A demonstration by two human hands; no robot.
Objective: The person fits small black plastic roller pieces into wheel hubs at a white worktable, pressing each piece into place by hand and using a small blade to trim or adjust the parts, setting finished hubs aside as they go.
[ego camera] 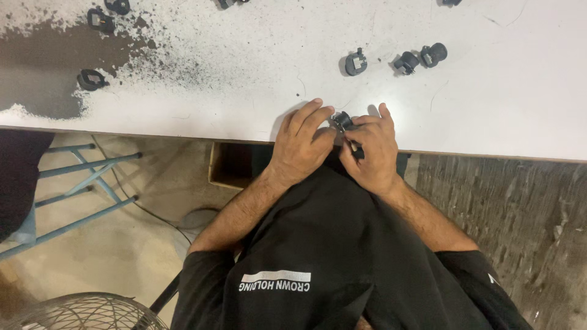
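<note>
My left hand [301, 142] and my right hand [370, 151] meet at the front edge of a white table [232, 73]. Between their fingertips they pinch a small black plastic part [342, 120] with a bit of metal showing. A thin dark piece [355, 148] also sticks out under my right thumb; what it is I cannot tell. Both forearms reach up from my black shirt [330, 244]. Beyond the hands, three similar black parts lie on the table: one [356, 63] straight ahead, and two [406, 62] [433, 54] close together to its right.
More black parts lie at far left [92, 79] [101, 20] and along the far edge [225, 3]. The table's paint is worn to a dark patch [43, 67] at left. Under it are a blue metal frame [79, 177], a cardboard box [229, 165] and a fan cage [85, 311].
</note>
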